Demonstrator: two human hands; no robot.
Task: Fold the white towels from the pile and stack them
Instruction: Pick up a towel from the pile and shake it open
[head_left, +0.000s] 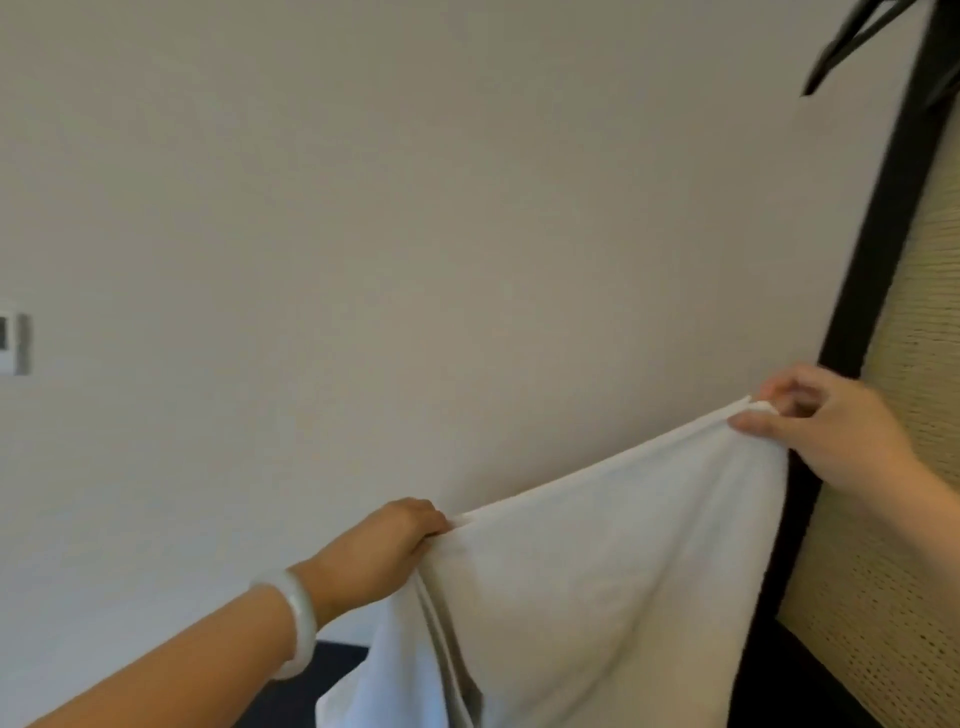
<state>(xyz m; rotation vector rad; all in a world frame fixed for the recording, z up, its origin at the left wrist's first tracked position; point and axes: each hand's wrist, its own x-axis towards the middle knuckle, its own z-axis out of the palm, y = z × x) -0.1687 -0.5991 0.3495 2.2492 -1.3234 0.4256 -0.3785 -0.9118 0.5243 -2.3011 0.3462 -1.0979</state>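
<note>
- White towel held up in the air in front of the wall, top edge stretched, sloping up to the rt.
- Left hand grips lower top corner, fingers curled round it; pale bangle on wrist.
- Right hand pinches higher corner, thumb + fingertips.
- Dark post and woven panel behind, rt side.

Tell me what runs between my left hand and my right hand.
In the head view, the white towel spans the gap, its top edge stretched: the left hand grips one end, the right hand pinches the other, higher.
</note>
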